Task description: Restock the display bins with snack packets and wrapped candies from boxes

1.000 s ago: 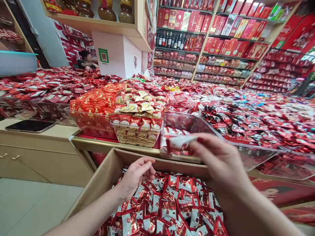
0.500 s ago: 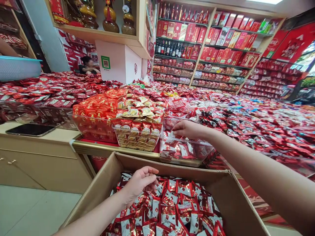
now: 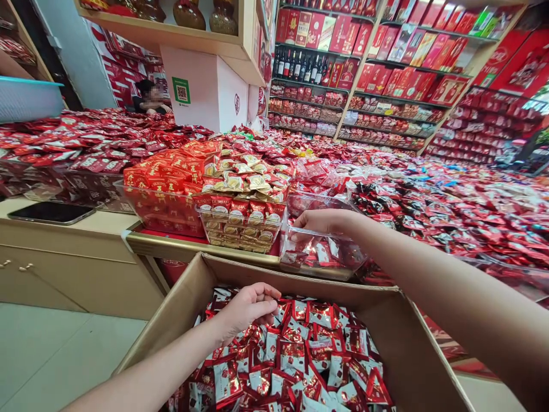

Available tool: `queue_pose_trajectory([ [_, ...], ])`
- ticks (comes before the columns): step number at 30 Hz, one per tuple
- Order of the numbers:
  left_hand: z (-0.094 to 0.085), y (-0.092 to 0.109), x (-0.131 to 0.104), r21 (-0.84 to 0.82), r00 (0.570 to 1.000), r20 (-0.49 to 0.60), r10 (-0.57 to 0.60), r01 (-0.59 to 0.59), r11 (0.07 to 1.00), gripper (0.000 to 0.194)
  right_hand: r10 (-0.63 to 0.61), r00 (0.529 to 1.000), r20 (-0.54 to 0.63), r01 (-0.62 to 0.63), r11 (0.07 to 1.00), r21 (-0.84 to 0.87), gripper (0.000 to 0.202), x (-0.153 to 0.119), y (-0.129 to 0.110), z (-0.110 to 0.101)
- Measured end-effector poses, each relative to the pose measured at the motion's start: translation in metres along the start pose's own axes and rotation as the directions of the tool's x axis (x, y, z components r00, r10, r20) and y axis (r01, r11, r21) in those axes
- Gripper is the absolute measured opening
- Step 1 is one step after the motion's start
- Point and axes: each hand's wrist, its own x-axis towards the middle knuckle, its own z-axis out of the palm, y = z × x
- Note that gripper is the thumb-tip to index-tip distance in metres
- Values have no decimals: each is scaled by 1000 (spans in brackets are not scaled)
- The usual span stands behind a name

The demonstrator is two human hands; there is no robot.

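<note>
My right hand (image 3: 319, 220) reaches down into a clear plastic bin (image 3: 317, 270), its fingers bent and pressed together around a small red-and-white wrapped candy. The bin wall and the hand partly hide that candy. More of these wrapped candies (image 3: 323, 252) lie in the bin's bottom. Over the open cardboard box (image 3: 295, 277) hovers my left hand (image 3: 253, 309), fingers loosely curled, thumb apart from the index finger, nothing visible in it. Red-and-white wrapped candies (image 3: 294, 355) fill the box below that hand.
Left of the bin stand a clear bin of gold durian packets (image 3: 240, 223) and one of red packets (image 3: 165, 191). A phone (image 3: 51, 212) lies on the counter. Candy heaps spread behind. A person (image 3: 150, 97) sits at the back left; a blue basket (image 3: 30, 100) is at far left.
My right hand has moved lower and deeper into the clear bin. My left hand stays nearly still above the box. The whole view has tilted slightly downward.
</note>
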Motion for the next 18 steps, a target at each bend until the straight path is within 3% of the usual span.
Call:
queue_pose_trajectory([
  [4, 2, 2, 0, 33, 1000, 8, 20, -20, 999, 21, -2, 998, 61, 0, 999, 37, 21, 4, 4, 4],
  [10, 2, 1, 0, 109, 1000, 12, 7, -8, 994, 24, -19, 998, 64, 10, 990, 140, 24, 3, 7, 5],
  [18, 2, -8, 5, 297, 999, 25, 37, -43, 954, 24, 42, 999, -4, -41, 993, 110, 18, 4, 8, 7],
])
